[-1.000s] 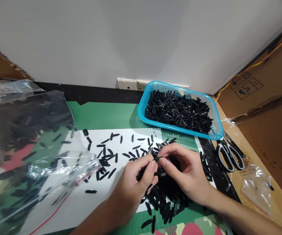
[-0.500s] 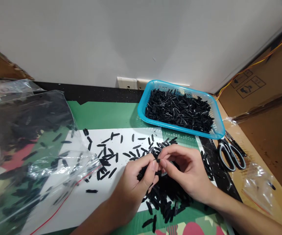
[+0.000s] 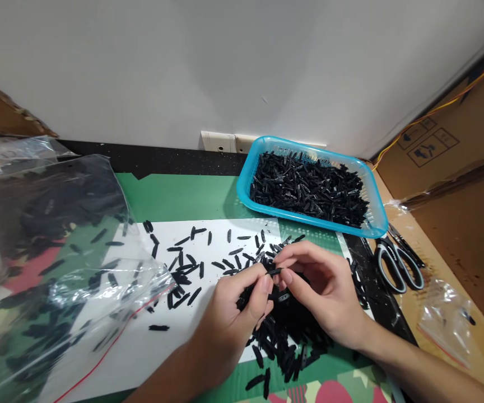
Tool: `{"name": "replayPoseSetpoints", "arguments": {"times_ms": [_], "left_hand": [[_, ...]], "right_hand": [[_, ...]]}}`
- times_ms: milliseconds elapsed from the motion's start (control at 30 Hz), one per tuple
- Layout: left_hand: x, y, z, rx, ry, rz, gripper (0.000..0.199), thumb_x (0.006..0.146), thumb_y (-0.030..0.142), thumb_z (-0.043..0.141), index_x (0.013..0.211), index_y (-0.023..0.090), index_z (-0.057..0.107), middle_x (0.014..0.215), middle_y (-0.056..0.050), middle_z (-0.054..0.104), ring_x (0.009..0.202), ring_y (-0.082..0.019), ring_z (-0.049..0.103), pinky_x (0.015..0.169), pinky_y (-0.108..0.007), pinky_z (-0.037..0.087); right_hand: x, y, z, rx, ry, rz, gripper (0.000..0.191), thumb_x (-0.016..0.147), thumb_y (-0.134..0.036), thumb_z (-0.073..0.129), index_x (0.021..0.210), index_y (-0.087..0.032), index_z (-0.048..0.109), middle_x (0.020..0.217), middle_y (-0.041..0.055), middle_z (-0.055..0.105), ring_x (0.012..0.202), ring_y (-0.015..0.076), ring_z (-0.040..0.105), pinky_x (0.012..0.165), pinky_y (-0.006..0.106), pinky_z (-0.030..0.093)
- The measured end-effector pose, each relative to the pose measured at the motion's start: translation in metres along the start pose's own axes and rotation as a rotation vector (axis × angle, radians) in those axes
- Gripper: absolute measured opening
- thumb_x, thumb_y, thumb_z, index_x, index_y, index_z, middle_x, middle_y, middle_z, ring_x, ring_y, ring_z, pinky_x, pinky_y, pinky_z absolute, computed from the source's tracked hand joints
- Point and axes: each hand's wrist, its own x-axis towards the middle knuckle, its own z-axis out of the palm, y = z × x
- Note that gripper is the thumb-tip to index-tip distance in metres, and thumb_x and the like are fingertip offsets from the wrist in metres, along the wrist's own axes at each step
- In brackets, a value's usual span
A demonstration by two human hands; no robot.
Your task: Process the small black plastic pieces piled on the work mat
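A small black piece [image 3: 274, 272] is held level between the fingertips of both hands. My left hand [image 3: 240, 305] pinches its left end, fingers curled closed. At its right end, the thumb and forefinger of my right hand [image 3: 324, 288] are closed on it. Beneath both hands lies a dark heap of similar black pieces [image 3: 284, 347], partly hidden by them. More black pieces [image 3: 185, 268] are scattered over a white sheet [image 3: 136, 358] to the left. Behind the hands, a blue basket [image 3: 309, 219] holds a thick layer of black pieces.
A clear zip bag [image 3: 57, 252] with black pieces covers the left side. Scissors [image 3: 397, 266] and a small clear bag [image 3: 446, 322] lie at the right, beside cardboard boxes [image 3: 460, 196]. A wall with sockets [image 3: 220, 143] stands behind.
My right fingertips have shifted slightly right, away from the left ones, and more of the black piece shows between them. The left hand has hardly moved.
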Motion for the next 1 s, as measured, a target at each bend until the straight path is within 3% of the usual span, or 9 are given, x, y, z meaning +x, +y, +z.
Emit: {"name": "replayPoseSetpoints", "arguments": {"times_ms": [300,733,1000], "left_hand": [[-0.0019,0.0011,0.0006,0.022,0.044,0.029,0.044,0.108,0.048,0.055,0.073,0.022,0.050,0.062,0.004,0.046,0.053,-0.010,0.043,0.047,-0.020,0.034],[0.0010,0.0002,-0.0014,-0.027,-0.005,0.016,0.044,0.110,0.055,0.053,0.079,0.022,0.052,0.060,0.006,0.046,0.049,-0.009,0.036,0.041,-0.020,0.025],[-0.0017,-0.0051,-0.0014,-0.042,0.002,-0.006,0.049,0.109,0.061,0.053,0.079,0.023,0.048,0.062,0.005,0.046,0.052,-0.010,0.037,0.041,-0.019,0.024]], "right_hand": [[-0.0022,-0.0013,-0.0024,-0.010,-0.012,-0.016,0.016,0.102,-0.018,0.072,0.117,-0.022,0.073,0.097,0.0035,0.078,0.086,0.0163,0.076,0.081,0.027,0.064],[0.0002,-0.0030,-0.0074,-0.100,0.000,-0.064,0.014,0.103,-0.021,0.069,0.116,-0.023,0.073,0.082,0.0005,0.075,0.073,0.0171,0.073,0.071,0.029,0.061],[-0.0019,0.0019,-0.0075,-0.209,-0.047,-0.148,0.024,0.101,-0.014,0.068,0.122,-0.023,0.073,0.099,0.0041,0.078,0.088,0.0183,0.075,0.081,0.031,0.063]]}}
